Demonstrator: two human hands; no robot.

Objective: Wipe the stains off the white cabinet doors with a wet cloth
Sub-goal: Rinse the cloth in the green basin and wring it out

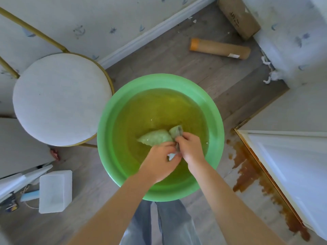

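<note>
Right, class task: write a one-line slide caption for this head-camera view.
Both hands, left and right, wring a cloth over a green basin of water.

Two bare forearms enter from bottom edge, no sleeves visible up to frame border. No watch, bracelet or ring seen on left hand (160, 160) or right hand (190, 147); no gloves. Fingers (182, 138) bare, nails short as far as can be told. Below arms, two trouser legs (169, 223): light blue-grey denim, faded wash, loose straight cut, vertical creases running down cloth, narrow gap between legs. Feet and footwear hidden beyond lower edge. Upper-body clothing out of view.
</note>
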